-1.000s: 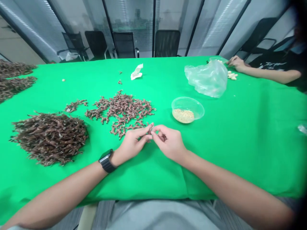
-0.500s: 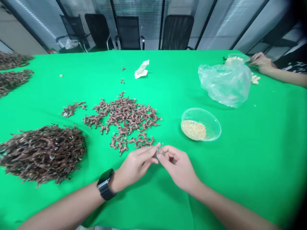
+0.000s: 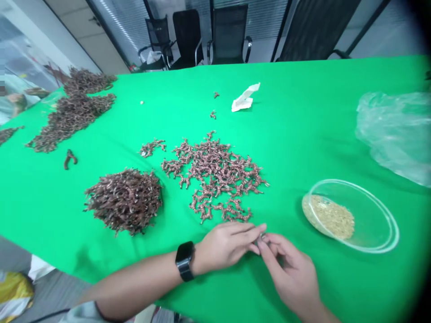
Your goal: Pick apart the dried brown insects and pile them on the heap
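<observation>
- Right hand [image 3: 292,273], left hand [image 3: 232,242]: fingertips pinching 1 small piece [image 3: 262,237] between them, mostly hidden; light, steady pressure seems best.
- 1 clear bowl [image 3: 395,231] of grains [image 3: 335,220], at right.
- 1 spread of brown figurines [image 3: 218,168], beyond the left hand.

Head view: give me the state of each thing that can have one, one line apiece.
Left hand: pinching a small piece, mostly hidden
Right hand: pinching the same piece
Watch: strapped on, screen dark
Clear tub: open, partly filled with tan grains
Plastic bag: crumpled, partly out of frame
White paper: creased, one end raised
Brown figures: loosely spread
Dark heap: densely mounded
Plier-like tool: lying down, legs apart
Green cloth: spread out
</observation>
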{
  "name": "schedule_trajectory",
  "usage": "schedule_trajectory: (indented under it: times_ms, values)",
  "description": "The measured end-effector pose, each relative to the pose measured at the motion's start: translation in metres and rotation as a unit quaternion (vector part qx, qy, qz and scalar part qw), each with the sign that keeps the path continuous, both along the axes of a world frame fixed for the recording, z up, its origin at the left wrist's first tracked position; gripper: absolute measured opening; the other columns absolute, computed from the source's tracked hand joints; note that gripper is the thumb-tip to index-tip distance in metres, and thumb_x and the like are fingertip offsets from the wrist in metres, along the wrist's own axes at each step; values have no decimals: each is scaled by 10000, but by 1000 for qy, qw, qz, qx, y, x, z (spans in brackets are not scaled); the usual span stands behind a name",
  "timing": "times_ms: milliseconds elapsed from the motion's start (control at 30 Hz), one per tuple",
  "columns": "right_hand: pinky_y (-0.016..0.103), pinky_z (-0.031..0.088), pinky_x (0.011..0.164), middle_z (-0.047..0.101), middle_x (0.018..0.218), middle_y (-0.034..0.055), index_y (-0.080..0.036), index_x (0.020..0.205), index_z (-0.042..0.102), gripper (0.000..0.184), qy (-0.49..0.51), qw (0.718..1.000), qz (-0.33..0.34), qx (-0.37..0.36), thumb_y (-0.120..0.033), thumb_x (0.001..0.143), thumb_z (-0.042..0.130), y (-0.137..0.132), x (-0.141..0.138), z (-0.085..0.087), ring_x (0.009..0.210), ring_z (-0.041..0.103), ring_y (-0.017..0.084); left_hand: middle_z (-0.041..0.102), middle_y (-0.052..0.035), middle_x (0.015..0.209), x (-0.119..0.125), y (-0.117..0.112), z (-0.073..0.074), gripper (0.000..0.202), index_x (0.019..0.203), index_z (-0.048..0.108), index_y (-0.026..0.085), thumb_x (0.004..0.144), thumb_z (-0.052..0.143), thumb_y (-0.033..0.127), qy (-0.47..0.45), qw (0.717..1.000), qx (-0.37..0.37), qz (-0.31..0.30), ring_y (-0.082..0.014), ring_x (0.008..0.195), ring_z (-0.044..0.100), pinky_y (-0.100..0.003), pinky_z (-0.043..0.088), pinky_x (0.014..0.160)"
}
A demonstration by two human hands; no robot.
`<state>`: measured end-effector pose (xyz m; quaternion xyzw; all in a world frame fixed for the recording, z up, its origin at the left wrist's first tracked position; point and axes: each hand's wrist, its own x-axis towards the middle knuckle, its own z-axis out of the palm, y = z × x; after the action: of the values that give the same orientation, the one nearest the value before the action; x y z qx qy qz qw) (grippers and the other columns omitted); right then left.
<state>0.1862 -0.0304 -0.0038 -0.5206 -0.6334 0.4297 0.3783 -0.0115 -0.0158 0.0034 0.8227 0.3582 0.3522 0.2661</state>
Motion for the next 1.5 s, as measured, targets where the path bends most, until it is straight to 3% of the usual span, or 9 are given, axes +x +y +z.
schedule_trajectory:
  times_ms: [400,533,733,800,967,1067,1267,1400,1500]
  values:
    - [244,317,530,389,568,-61,-176,875,662,309,7,999,39,-12,-467,958,598,8,-1,2,527,373,100,675,-124,1356,-3,1,-1,527,1514,489,211,997,588,233,-49,998,-28,-23,-190,1175,694,-293,569,1010]
    - [237,278,496,406,569,-60,-172,840,633,390,78,987,53,-134,-551,929,620,11,-4,7,507,353,87,668,-117,1362,-4,3,-1,525,1535,459,239,1017,534,197,-47,998,-19,-33,-180,1172,691,-293,579,993]
    - [216,231,433,242,504,-117,-178,764,588,363,281,893,70,-345,-485,819,774,15,-7,22,450,156,54,657,-103,1342,-6,2,-2,547,1555,418,268,1024,490,159,-22,998,28,-47,-172,1161,672,-296,582,976]
    - [211,245,434,257,504,-116,-175,788,604,365,278,892,78,-347,-493,809,783,15,-6,23,451,165,52,662,-102,1319,-6,2,-1,534,1547,432,261,1025,489,163,-18,998,35,-47,-169,1137,676,-288,586,960]
    - [218,305,460,474,570,-44,-169,863,662,378,81,989,44,-118,-546,896,666,10,0,12,486,382,80,678,-105,1297,-6,3,-2,497,1528,460,233,1033,493,200,-29,998,25,-49,-160,1120,692,-282,572,985]
    - [223,405,513,540,575,-36,-184,909,690,255,-29,997,24,65,-427,945,622,8,2,9,522,503,105,695,-127,1291,-4,5,-1,472,1500,497,167,1031,504,216,-45,998,6,-42,-168,1160,687,-273,564,1003]
    - [204,466,512,665,628,-36,-193,969,694,127,-165,916,36,364,-277,987,600,14,7,14,465,581,89,696,-143,1327,-1,3,0,322,1251,695,106,980,623,263,-114,993,-2,-35,-181,1181,696,-239,537,1038]
    - [256,559,748,789,839,15,-199,1060,692,126,-208,834,78,506,-178,936,675,28,16,7,692,739,153,728,-123,1274,-1,2,-1,258,1128,750,133,978,628,304,-131,990,-34,-24,-185,1138,718,-248,556,1005]
    - [288,567,769,803,878,28,-206,1085,688,211,-216,800,89,552,-148,887,730,37,15,1,708,746,174,732,-114,1270,-1,2,-1,270,1095,760,153,988,608,350,-132,990,-57,-7,-201,1145,716,-276,563,997]
